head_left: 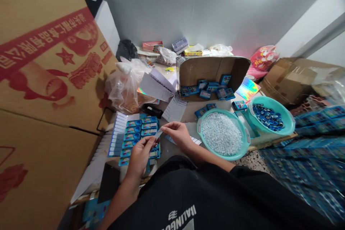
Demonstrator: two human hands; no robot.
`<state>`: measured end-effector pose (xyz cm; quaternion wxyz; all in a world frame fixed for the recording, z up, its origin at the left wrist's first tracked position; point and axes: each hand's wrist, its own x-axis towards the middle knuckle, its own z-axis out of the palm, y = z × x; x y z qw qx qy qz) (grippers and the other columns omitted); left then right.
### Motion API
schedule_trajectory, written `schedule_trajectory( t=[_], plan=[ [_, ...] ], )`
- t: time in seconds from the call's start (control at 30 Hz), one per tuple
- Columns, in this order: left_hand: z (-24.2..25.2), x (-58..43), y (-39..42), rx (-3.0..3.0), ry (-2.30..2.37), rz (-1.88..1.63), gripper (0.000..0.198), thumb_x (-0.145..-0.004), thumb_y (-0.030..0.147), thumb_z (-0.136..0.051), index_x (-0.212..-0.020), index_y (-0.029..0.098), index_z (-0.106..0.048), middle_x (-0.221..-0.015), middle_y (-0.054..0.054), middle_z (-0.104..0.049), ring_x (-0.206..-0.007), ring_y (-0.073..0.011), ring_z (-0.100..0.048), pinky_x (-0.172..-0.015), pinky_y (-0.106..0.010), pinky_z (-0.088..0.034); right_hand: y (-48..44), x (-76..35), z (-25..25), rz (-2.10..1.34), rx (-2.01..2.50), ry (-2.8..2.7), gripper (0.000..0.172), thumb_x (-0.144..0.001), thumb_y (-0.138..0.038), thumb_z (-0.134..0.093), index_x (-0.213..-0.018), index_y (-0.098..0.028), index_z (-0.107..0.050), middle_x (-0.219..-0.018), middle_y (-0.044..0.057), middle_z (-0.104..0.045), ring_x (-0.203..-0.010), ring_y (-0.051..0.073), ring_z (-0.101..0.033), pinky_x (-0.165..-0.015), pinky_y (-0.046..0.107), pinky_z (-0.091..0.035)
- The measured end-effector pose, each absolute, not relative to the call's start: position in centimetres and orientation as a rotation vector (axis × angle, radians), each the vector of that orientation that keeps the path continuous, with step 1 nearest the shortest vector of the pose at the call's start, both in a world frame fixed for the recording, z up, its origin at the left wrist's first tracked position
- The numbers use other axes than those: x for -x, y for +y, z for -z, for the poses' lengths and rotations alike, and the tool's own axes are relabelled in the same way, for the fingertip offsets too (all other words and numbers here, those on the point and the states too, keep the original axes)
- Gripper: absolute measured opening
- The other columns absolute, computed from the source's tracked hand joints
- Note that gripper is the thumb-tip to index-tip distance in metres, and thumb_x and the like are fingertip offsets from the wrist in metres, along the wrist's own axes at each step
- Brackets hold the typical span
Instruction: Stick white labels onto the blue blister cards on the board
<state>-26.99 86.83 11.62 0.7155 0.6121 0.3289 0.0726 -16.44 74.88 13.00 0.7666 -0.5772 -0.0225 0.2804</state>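
Item: 1 pale strip (159, 134), small, held betw. both hands, over R side of the blue packs (132, 136).
L hand (140, 152): fingers pinched narrow on strip's lower end.
R hand (179, 134): fingers narrow, pinching upper end.
Packs: rows, approx. 2 cols, on tabletop (190, 114); label sheet (116, 134) along their L side.
Adj.: aqua basin (247, 137) w/ white beads (222, 133), just R of R forearm; 2nd basin (289, 124) w/ blue caps (266, 116), farther R.
Risks (est.): strip may crease or tear if hands pull unevenly; if sticky, may cling to fingers or land crooked. L wrist, low by packs, could nudge rows. R elbow swing might tip basin, spilling beads.
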Motion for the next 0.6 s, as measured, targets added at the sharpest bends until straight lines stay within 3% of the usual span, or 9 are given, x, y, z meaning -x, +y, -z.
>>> schedule_trajectory(
  t=[0.23,0.47,0.6],
  plan=[
    [-9.6,24.0,91.4,-1.541,0.821,-0.109,0.061,-0.059,0.065,-0.077,-0.092,0.014,-0.074,-0.081,-0.01,-0.077,-0.077,-0.0258,-0.072,-0.08,-0.042,-0.057,78.1,15.1,-10.1,-0.694,1.185,0.242,0.025,-0.056,-0.032,-0.083,-0.066,-0.015,-0.068,-0.057,-0.002,-0.062,-0.058,0.01,-0.053,-0.059,0.022,-0.04],
    [-7.9,17.5,97.4,-1.872,0.651,0.047,0.045,-0.06,0.059,-0.073,-0.08,0.018,-0.074,-0.08,-0.009,-0.077,-0.081,-0.0278,-0.071,-0.075,-0.037,-0.054,83.1,12.9,-5.7,-0.646,1.118,0.58,0.021,-0.066,-0.032,-0.076,-0.067,-0.015,-0.062,-0.05,-0.004,-0.052,-0.048,0.009,-0.044,-0.046,0.021,-0.033],
    [-6.2,14.9,99.4,-2.045,0.586,0.144,0.038,-0.067,0.047,-0.07,-0.093,0.019,-0.07,-0.074,-0.006,-0.075,-0.067,-0.0237,-0.068,-0.061,-0.031,-0.049,85.5,12.3,-3.3,-0.558,1.133,0.745,0.018,-0.07,-0.031,-0.073,-0.069,-0.017,-0.061,-0.048,-0.004,-0.05,-0.046,0.01,-0.042,-0.044,0.022,-0.034]
  ],
)
